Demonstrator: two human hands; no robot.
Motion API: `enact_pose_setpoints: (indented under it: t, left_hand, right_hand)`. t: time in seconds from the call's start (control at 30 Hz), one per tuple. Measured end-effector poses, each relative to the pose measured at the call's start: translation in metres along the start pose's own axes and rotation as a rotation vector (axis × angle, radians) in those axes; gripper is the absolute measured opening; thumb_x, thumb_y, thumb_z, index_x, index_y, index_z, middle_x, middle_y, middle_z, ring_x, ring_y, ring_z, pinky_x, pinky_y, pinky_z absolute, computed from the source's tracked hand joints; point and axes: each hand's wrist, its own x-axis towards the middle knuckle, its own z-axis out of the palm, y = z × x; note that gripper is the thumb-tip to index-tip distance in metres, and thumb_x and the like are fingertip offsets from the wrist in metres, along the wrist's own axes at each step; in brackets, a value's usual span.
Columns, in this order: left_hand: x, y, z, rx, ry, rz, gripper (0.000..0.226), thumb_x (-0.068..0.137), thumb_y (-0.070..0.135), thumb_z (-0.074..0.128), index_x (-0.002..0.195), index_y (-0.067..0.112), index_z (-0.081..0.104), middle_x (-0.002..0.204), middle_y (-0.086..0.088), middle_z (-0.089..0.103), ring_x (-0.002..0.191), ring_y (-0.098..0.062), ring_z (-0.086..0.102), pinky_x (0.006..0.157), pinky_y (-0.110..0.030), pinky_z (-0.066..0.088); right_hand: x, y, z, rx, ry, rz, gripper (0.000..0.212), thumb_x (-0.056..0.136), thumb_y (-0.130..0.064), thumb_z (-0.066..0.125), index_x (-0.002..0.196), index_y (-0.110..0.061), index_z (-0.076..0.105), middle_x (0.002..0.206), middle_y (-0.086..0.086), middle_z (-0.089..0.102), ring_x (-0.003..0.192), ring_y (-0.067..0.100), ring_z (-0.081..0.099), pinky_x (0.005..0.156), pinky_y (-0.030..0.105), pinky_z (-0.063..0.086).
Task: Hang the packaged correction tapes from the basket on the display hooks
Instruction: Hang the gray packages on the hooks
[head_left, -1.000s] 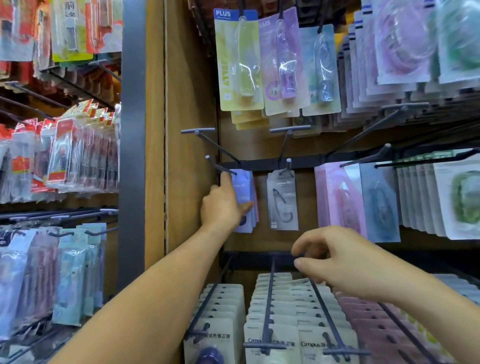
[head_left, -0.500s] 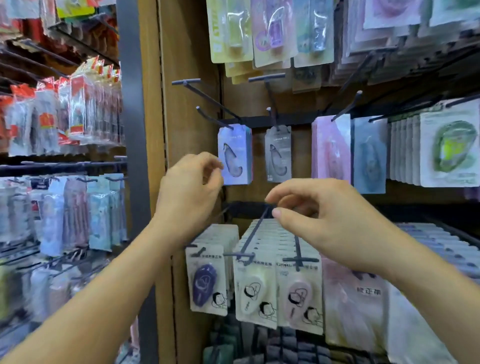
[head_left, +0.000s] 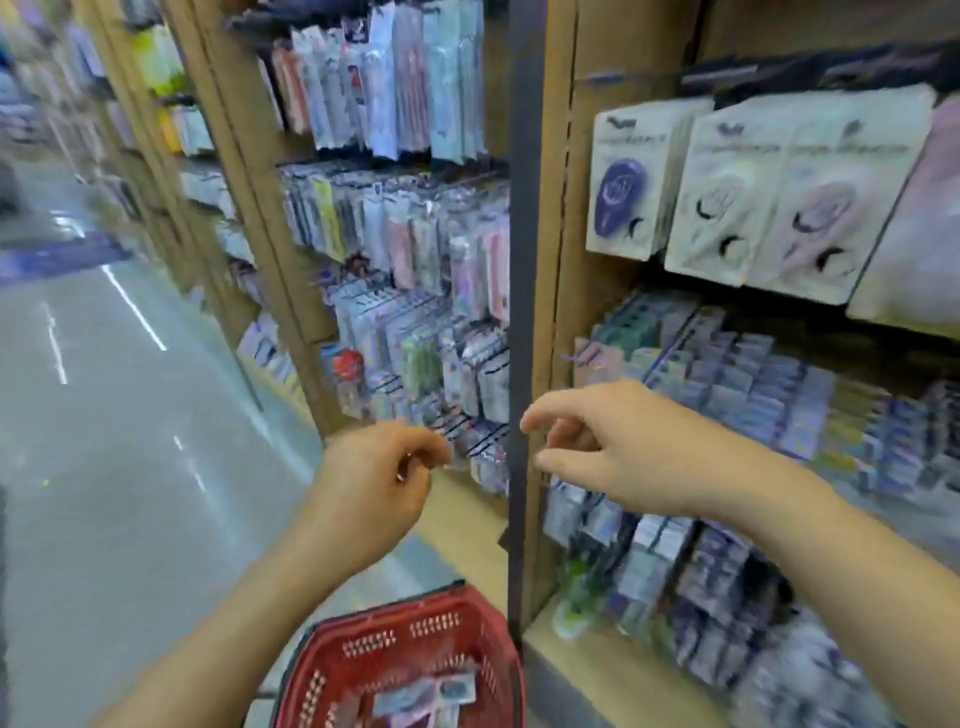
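A red plastic basket (head_left: 415, 631) stands on the floor at the bottom centre, below my hands. Packaged correction tapes (head_left: 441, 693) lie inside it. My left hand (head_left: 374, 483) hovers above the basket with its fingers loosely curled and nothing in it. My right hand (head_left: 618, 457) hangs in the air beside the dark shelf post (head_left: 524, 312), fingers relaxed, holding nothing. White correction tape packs (head_left: 748, 192) hang on the display at upper right. The picture is blurred by head motion.
Wooden shelving with rows of hanging stationery packs (head_left: 415, 249) fills the middle and right. Lower shelves (head_left: 753, 415) hold more boxed items. The grey shop floor (head_left: 104, 467) of the aisle opens to the left.
My view has swung down and to the left, from the display hooks to the basket on the floor. Both hands have dropped away from the hooks and hold nothing.
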Motion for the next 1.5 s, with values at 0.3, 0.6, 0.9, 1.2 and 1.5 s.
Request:
enact_pose_setpoints:
  t: [0.3, 0.6, 0.9, 1.2, 1.5]
  left_hand:
    - [-0.177, -0.171, 0.017, 0.177, -0.364, -0.631, 0.019, 0.089, 0.016, 0.057, 0.092, 0.025, 0.074, 0.085, -0.001, 0.074, 0.083, -0.024, 0.068, 0.069, -0.028, 0.046]
    - [-0.288, -0.351, 0.069, 0.095, -0.513, -0.925, 0.029, 0.086, 0.003, 0.058, 0.104, 0.022, 0.071, 0.100, -0.001, 0.070, 0.088, -0.022, 0.064, 0.079, -0.030, 0.047]
    - [-0.329, -0.463, 0.236, 0.017, -0.648, -0.917, 0.040, 0.085, 0.003, 0.055, 0.119, 0.019, 0.064, 0.116, -0.004, 0.060, 0.105, -0.026, 0.060, 0.089, -0.034, 0.049]
    - [-0.341, -0.581, 0.466, 0.217, -0.880, -0.984, 0.093, 0.086, 0.022, 0.069, 0.155, 0.022, 0.006, 0.157, -0.023, 0.019, 0.143, -0.042, 0.025, 0.113, -0.047, 0.032]
    - [-0.373, -0.647, 0.569, 0.458, -0.839, -0.898, 0.105, 0.084, 0.033, 0.076, 0.152, 0.036, -0.004, 0.158, -0.023, 0.016, 0.143, -0.042, 0.026, 0.109, -0.052, 0.035]
  right_hand:
    - [0.027, 0.017, 0.234, 0.164, -0.369, 0.252, 0.035, 0.094, -0.027, 0.061, 0.129, -0.023, 0.058, 0.114, 0.004, 0.069, 0.102, 0.020, 0.065, 0.088, 0.035, 0.051]
    - [0.077, 0.013, 0.456, 0.682, -0.286, 0.836, 0.038, 0.091, -0.002, 0.063, 0.127, -0.014, 0.057, 0.103, 0.008, 0.062, 0.071, 0.010, 0.055, 0.060, 0.016, 0.043]
    - [0.134, 0.052, 0.634, 0.854, -0.215, 1.108, 0.042, 0.095, -0.006, 0.059, 0.131, -0.025, 0.052, 0.116, 0.003, 0.061, 0.091, 0.015, 0.062, 0.074, 0.035, 0.055]
    - [0.199, 0.161, 0.862, 0.702, -0.533, 0.854, 0.053, 0.086, 0.005, 0.065, 0.131, -0.018, 0.052, 0.117, 0.016, 0.060, 0.075, 0.026, 0.058, 0.061, 0.031, 0.047]
    - [0.210, 0.222, 1.003, 0.131, -0.935, 0.472, 0.074, 0.089, -0.029, 0.068, 0.151, -0.018, 0.031, 0.146, 0.013, 0.047, 0.131, 0.031, 0.048, 0.101, 0.031, 0.040]
